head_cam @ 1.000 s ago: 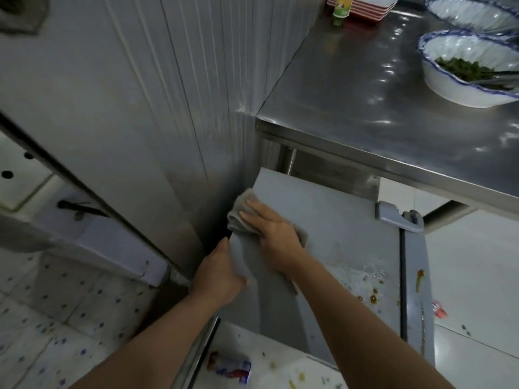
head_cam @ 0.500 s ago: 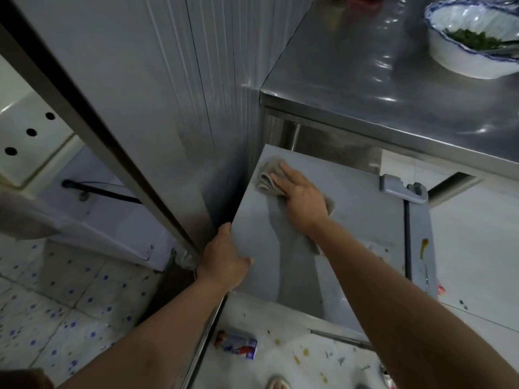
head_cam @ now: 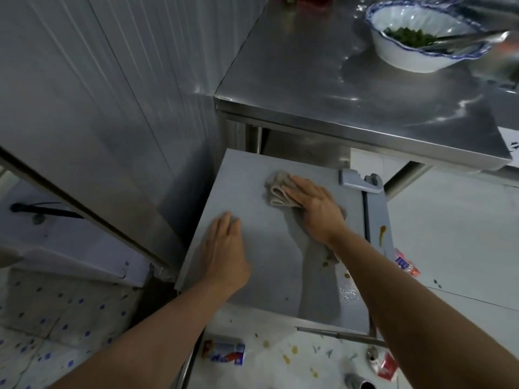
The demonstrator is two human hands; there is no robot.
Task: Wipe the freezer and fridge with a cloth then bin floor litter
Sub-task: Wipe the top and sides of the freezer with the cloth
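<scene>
The cloth [head_cam: 280, 190] is a folded beige rag lying on the flat grey top of the small fridge [head_cam: 252, 192], near its back edge and a bit right of the middle. The right hand [head_cam: 314, 204] lies flat on it with the fingers spread open, pressing down, not pinching it. The left hand [head_cam: 224, 248] rests open and flat on the fridge top near the left edge. It holds nothing.

To do this step well, I think the right hand should keep pushing down hard and slide the cloth in long rows toward the front. There are brown spots and wet drops [head_cam: 348, 290] by the front right side, and a yellow drip [head_cam: 382, 234] on the strip at the right. Those need a good rub. The left hand should keep the fridge from sliding.

Compared with half a second ago, the cloth has moved away from the back left corner toward the middle. The left hand was gripping the left edge then, and now it lies flat on top.

On the floor [head_cam: 280, 357] in front lie 1 flat wrapper [head_cam: 223, 352] and a crushed can [head_cam: 386, 363], and 1 more wrapper [head_cam: 404, 265] sits to the right. A bowl of greens [head_cam: 421, 37] stands on the steel table [head_cam: 337, 94] behind.
</scene>
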